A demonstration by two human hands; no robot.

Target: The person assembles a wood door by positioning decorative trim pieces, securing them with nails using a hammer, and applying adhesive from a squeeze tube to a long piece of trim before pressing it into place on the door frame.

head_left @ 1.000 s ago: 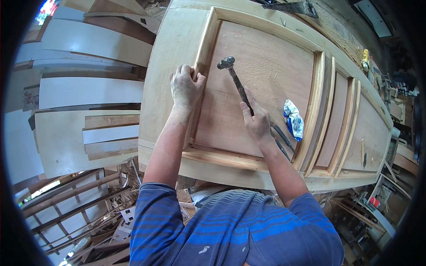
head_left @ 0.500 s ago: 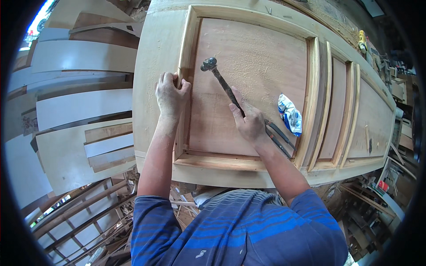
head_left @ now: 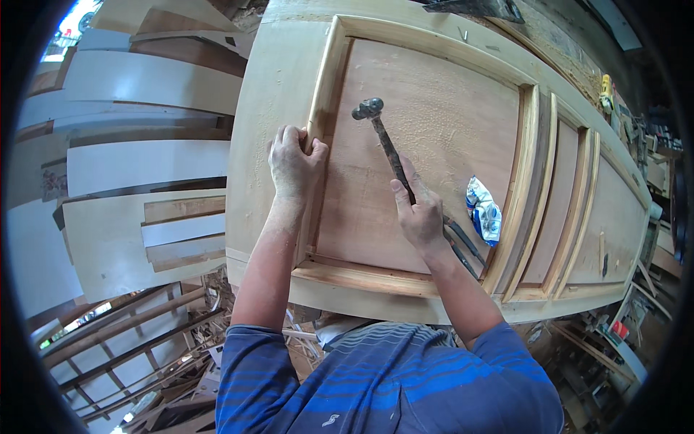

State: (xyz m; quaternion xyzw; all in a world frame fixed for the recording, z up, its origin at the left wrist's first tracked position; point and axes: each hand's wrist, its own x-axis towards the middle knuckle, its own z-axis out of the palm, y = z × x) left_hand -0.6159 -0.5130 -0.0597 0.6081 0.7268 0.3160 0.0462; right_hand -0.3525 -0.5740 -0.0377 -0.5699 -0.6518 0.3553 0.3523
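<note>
My left hand (head_left: 295,165) is closed over the left wooden moulding (head_left: 332,72) of a panelled door (head_left: 267,87), thumb on its inner side. Whether a small nail is also between the fingertips is hidden. In my right hand (head_left: 421,217) is a hammer (head_left: 390,150), held by its dark handle over the reddish inset panel (head_left: 361,210). Its metal head points up and left, apart from the moulding. Just right of that hand, pincers (head_left: 465,248) with dark handles lie on the panel, partly hidden. A crumpled blue and white packet (head_left: 484,212) lies beside them.
Sawdust is scattered over the panel. More framed sections (head_left: 560,188) of the door extend to the right. Pale boards (head_left: 148,166) are stacked at the left. A dark tool (head_left: 477,7) lies at the far edge, and a yellow object (head_left: 606,94) stands far right.
The view has shifted, so the door appears farther right and lower, and the dark tool at the far edge now shows. Both hands keep their holds; the hammer stays above the panel.
</note>
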